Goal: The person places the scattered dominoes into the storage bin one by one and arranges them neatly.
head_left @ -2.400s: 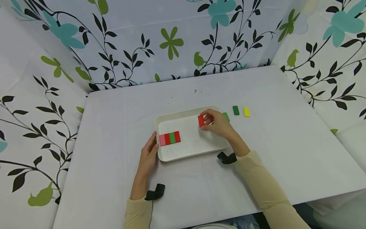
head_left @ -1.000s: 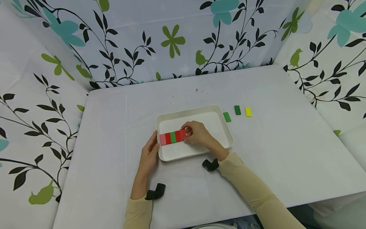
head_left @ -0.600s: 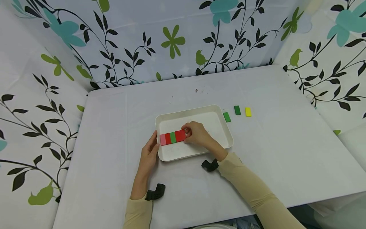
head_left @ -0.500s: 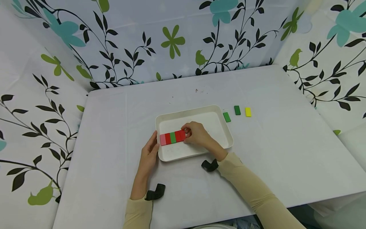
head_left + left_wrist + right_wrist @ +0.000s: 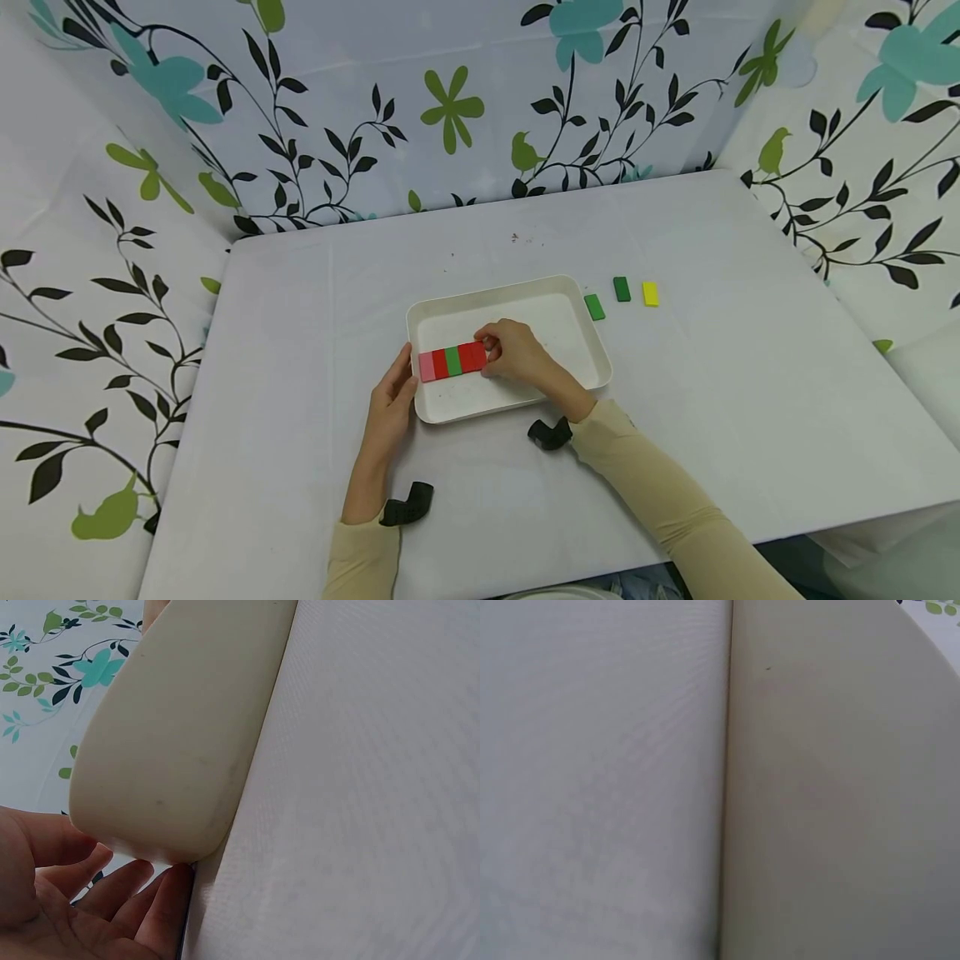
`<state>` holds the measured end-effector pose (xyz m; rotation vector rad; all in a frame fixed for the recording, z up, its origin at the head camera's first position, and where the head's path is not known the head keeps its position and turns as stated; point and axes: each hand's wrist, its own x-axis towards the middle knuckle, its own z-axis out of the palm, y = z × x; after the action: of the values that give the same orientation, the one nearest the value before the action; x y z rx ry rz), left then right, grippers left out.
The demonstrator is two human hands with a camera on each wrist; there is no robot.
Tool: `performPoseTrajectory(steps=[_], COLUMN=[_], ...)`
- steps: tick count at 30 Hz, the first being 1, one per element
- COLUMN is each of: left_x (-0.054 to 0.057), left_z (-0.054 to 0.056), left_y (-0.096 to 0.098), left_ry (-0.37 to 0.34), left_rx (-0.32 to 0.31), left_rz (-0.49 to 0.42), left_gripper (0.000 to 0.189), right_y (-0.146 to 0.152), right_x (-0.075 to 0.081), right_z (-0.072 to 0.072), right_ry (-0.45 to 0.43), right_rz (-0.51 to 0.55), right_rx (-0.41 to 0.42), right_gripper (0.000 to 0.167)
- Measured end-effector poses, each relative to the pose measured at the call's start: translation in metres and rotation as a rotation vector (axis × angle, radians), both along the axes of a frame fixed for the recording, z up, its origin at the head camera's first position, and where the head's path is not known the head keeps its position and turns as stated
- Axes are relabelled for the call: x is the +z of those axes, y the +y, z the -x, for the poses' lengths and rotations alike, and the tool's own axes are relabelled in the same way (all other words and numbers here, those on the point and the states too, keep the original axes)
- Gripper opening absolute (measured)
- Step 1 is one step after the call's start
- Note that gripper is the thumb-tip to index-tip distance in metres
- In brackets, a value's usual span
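In the head view, a shallow white tray [image 5: 517,396] holds a row of small rectangular blocks at its left side: a pink block [image 5: 427,367], a red one, a green block [image 5: 453,361] and another red one. At the row's right end, my right hand [image 5: 517,354] pinches a red block [image 5: 478,357] between thumb and fingers, against its neighbour. My left hand [image 5: 390,396] rests at the tray's left end. In the left wrist view, its loosely bent fingers [image 5: 124,892] touch the outside of the tray wall [image 5: 172,735]. The right wrist view shows tray wall and tablecloth, no hand.
Two green blocks, one by the tray's right rim [image 5: 594,307] and one beyond it [image 5: 622,289], lie near a yellow block [image 5: 650,294]. Dark crumbs [image 5: 514,238] dot the white table [image 5: 300,350]. Patterned curtains [image 5: 450,108] surround the table.
My right hand has carried the red block leftward from the tray's far right and lowered it against the row's end, where it lies flush now. The left hand has stayed put.
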<state>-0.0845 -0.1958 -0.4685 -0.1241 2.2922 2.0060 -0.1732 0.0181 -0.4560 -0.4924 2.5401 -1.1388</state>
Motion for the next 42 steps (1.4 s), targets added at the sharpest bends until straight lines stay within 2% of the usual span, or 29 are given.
performPoseTrajectory(steps=[6,11,17,21,24,30,34,42], left_x=[0.000,0.001,0.002,0.001,0.001,0.001,0.001,-0.001], left_z=[0.000,-0.001,-0.001,-0.001,-0.002,-0.003,-0.003,-0.001], left_y=[0.001,0.002,0.001,0.000,0.000,0.000,0.000,0.000], left_ry=[0.009,-0.013,-0.014,-0.014,-0.008,-0.002,-0.005,-0.012], left_rx=[0.002,0.013,0.007,0.005,0.003,0.007,0.004,0.004], left_rz=[0.005,0.010,0.017,0.014,0.014,0.021,0.027,0.041], left_gripper=[0.054,0.054,0.054,0.054,0.054,0.054,0.055,0.055], right_y=[0.001,0.006,0.028,0.055,0.079,0.133,0.168,0.216], right_x=[0.001,0.007,0.031,0.052,0.062,0.061,0.057,0.046], right_z=[-0.001,-0.004,-0.004,0.000,0.006,0.023,0.032,0.043], right_ry=[-0.004,-0.002,0.037,0.082,0.107,0.118,0.123,0.075], right_rz=[-0.011,0.004,0.068,0.118,0.139,0.197,0.192,0.131], right_rx=[-0.002,0.010,-0.001,-0.046,-0.098,-0.245,-0.340,-0.418], right_gripper=[0.053,0.054,0.053,0.053,0.052,0.047,0.048,0.058])
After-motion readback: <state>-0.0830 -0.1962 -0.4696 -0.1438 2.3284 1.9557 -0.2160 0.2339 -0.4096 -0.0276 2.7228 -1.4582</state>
